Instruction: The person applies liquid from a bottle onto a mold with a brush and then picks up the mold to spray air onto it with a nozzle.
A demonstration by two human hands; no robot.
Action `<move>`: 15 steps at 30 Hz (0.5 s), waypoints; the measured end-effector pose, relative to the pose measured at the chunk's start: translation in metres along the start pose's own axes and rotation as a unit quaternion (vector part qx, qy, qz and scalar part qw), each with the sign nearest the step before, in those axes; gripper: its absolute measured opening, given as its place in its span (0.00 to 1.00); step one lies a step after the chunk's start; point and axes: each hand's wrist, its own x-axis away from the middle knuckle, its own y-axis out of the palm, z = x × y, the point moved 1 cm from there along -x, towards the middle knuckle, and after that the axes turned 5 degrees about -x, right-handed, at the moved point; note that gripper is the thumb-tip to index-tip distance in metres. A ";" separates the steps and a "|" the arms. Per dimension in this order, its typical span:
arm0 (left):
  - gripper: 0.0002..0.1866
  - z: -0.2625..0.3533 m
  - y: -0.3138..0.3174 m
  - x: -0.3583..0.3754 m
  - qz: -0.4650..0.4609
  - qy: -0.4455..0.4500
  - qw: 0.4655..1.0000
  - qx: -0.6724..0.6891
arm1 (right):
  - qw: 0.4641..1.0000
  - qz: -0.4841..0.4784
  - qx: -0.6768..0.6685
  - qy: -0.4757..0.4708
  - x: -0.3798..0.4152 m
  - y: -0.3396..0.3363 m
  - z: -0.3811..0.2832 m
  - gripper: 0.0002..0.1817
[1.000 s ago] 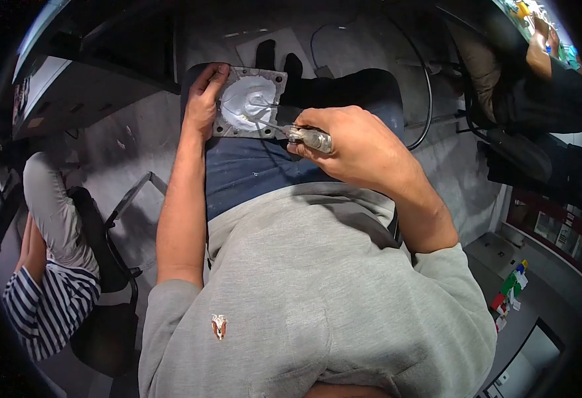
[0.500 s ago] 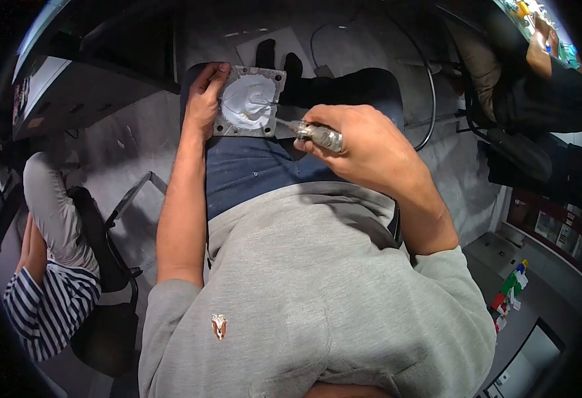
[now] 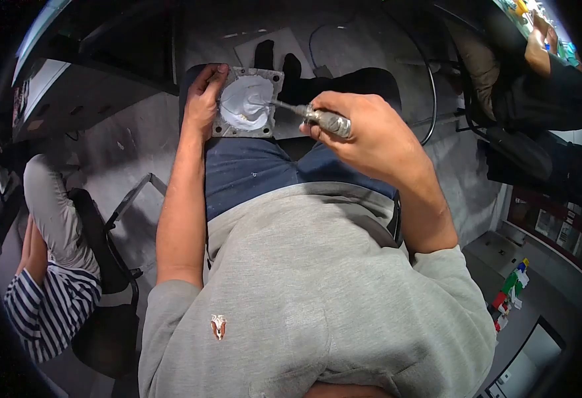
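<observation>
The person is sitting with a square grey metal plate (image 3: 248,101) resting on the left thigh, in the upper middle of the frame, and the left hand (image 3: 203,99) is gripping the plate's left edge, its fingers curled over the rim to steady it. The right hand (image 3: 364,136) is closing its fingers around the knurled metal handle of a hand tool (image 3: 317,118), whose thin tip is reaching leftward and touching the white domed centre (image 3: 244,103) of the plate. Judging by how things lie, the work on that white area is under way rather than finished: the surface is showing uneven patches and faint lines near the tip, while the grey border and its corner holes are looking untouched. How much of the white area is left to work cannot be told from this view. A dark cable (image 3: 423,79) is looping over the floor behind the knees. At the left edge of the frame another person in a striped sleeve (image 3: 46,305) is sitting, and a further person is working at the upper right.
</observation>
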 end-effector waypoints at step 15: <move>0.19 0.003 0.001 0.002 -0.008 0.009 1.000 -0.005 | 0.999 0.034 0.012 -0.017 -0.001 0.002 0.003 0.14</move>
